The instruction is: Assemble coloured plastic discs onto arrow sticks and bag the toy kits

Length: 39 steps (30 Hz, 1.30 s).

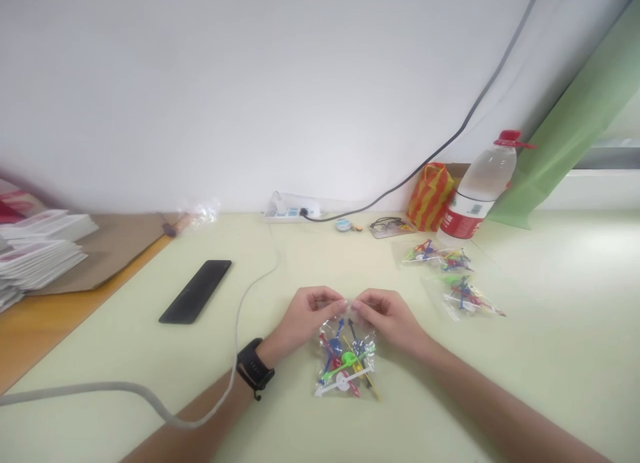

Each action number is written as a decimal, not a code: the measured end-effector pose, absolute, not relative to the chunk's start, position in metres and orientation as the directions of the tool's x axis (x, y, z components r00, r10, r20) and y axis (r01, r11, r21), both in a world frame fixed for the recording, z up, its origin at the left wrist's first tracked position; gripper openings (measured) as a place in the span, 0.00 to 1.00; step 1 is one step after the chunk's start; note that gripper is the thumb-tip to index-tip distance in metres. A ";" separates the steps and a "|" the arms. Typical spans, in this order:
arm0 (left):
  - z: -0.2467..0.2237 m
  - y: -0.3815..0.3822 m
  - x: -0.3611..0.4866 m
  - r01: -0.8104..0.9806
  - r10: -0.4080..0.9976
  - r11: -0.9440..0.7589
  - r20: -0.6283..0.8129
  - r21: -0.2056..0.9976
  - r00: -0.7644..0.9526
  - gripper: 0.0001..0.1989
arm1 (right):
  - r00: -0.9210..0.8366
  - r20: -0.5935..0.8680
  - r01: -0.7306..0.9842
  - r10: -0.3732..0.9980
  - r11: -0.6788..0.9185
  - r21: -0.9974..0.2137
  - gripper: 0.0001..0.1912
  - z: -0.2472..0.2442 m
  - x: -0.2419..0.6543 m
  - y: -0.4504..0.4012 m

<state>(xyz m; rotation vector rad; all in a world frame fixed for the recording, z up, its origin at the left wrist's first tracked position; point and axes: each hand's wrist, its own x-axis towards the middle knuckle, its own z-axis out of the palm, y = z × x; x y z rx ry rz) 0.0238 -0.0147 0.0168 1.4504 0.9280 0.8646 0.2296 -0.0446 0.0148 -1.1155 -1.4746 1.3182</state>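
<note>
A small clear plastic bag [345, 363] lies on the pale green table in front of me, filled with colourful plastic arrow spinners in blue, red, green, yellow, white and black. My left hand [316, 311] pinches its top edge between thumb and fingers. Close beside it, my right hand [384, 316] pinches the same edge from the other side. The fingertips of both hands almost meet. On my left wrist is a black watch [255, 367]. To the right lie more clear bags of spinners [467, 296].
A black phone [196, 291] and a white cable [240, 316] lie on the left. At the wall are a power strip [295, 211], a striped bag [431, 195] and a large water bottle [477, 189]. Stacked white cards [43, 249] stand far left on cardboard.
</note>
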 end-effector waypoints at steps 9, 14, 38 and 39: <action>0.019 -0.010 0.018 0.119 0.906 -0.022 -0.031 0.993 0.423 0.16 | -0.232 -0.001 0.055 0.973 0.012 -0.998 0.21 0.013 0.233 -0.041; 0.016 -0.001 0.009 0.126 0.912 -0.017 -0.037 0.992 0.408 0.17 | -0.204 -0.027 0.064 0.979 -0.014 -0.998 0.21 0.015 0.239 -0.037; 0.013 -0.004 0.015 0.112 0.917 -0.044 -0.005 0.993 0.400 0.14 | -0.266 -0.021 0.009 0.964 -0.019 -1.000 0.20 0.010 0.236 -0.035; 0.013 -0.005 0.015 0.111 0.917 -0.052 0.004 0.992 0.399 0.14 | -0.272 -0.028 0.014 0.962 -0.025 -1.000 0.21 0.010 0.235 -0.035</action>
